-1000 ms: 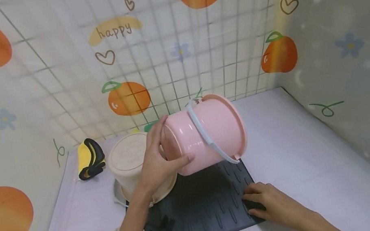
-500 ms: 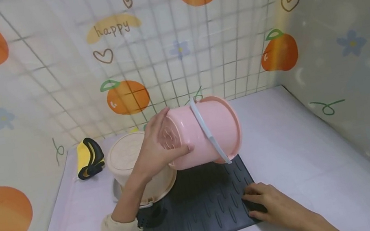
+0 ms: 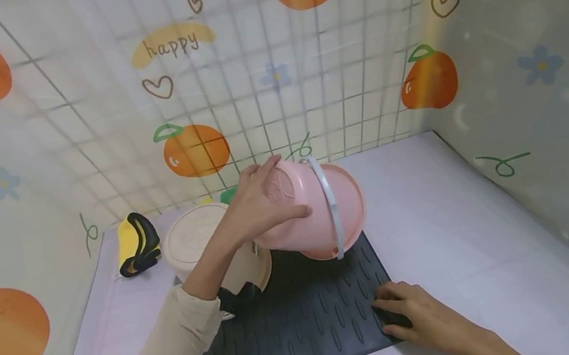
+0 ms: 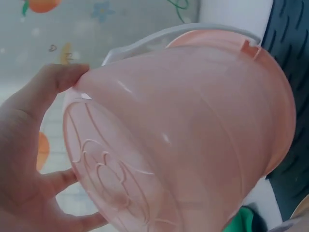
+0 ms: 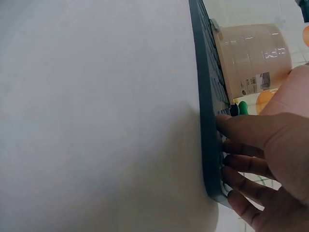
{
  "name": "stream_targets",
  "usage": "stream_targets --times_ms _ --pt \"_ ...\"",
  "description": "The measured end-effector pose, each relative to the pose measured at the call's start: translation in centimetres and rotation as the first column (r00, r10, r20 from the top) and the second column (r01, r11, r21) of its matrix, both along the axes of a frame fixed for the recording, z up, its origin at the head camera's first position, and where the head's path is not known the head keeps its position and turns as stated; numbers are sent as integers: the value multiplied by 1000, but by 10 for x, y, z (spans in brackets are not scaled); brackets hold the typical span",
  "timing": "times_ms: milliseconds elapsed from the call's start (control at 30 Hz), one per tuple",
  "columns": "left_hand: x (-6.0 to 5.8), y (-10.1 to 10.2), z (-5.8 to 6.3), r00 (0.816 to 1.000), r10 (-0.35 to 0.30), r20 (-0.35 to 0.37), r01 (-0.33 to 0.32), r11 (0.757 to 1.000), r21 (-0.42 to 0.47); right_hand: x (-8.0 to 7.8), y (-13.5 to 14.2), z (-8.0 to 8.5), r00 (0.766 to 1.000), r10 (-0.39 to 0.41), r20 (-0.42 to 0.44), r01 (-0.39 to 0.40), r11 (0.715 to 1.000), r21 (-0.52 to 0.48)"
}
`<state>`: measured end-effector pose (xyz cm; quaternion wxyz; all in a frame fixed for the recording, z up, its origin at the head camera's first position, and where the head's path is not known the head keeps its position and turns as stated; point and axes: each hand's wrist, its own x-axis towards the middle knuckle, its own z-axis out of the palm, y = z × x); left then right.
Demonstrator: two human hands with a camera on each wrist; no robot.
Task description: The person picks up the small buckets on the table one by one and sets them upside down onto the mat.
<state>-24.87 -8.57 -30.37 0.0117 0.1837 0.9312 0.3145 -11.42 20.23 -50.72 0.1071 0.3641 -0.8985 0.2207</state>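
My left hand [image 3: 252, 208] grips a pink bucket [image 3: 312, 204] by its base, with thumb and fingers spread around the bottom edge. The bucket is tipped in the air above the dark ridged mat [image 3: 299, 327], its rim facing right and downward. A pale handle [image 3: 333, 213] hangs across its side. In the left wrist view, the embossed base [image 4: 108, 169] shows close to the fingers. My right hand [image 3: 417, 313] rests with its fingertips on the mat's right edge, and the right wrist view shows those fingers [image 5: 248, 186] touching the mat's surface.
Upside down on the mat's back left stands a beige bucket [image 3: 194, 234], partly behind my left arm. A yellow and black item [image 3: 136, 245] lies at the far left of the table [image 3: 438, 207]. Something green [image 3: 229, 195] peeks out behind the buckets. Printed curtains [image 3: 262, 48] enclose the table.
The pink bucket has turned so its rim tips further downward and its base lifts. My left hand has moved slightly right with it. My right hand stays on the mat's edge.
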Motion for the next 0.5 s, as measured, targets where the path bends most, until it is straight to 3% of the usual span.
stream_targets --times_ms 167,500 --pt "-13 9 5 999 -42 13 44 990 -136 0 1 0 1000 2 17 -2 1000 6" --pt "-33 27 3 985 -32 167 73 967 -244 2 0 -3 1000 -15 -4 15 1000 5"
